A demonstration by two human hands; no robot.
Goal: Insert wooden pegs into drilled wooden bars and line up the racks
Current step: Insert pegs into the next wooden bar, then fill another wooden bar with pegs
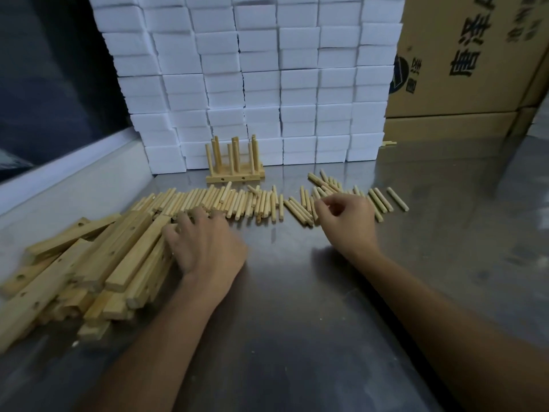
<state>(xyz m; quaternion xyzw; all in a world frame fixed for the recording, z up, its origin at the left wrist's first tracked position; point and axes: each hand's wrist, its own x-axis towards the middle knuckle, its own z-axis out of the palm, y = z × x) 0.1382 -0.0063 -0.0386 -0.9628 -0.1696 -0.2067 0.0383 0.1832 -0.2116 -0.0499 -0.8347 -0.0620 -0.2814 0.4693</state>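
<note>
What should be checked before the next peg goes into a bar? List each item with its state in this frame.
1. Loose pegs within reach of both hands: ok, a row lies across the steel table.
2. Drilled bars at hand: ok, piled by the left hand.
3. Left hand holds a bar: cannot tell, its fingers rest at the pile's edge.
4. Right hand has a peg: cannot tell, fingers curled over the pegs.
5. Finished rack upright, out of the way: ok, against the white boxes.
</note>
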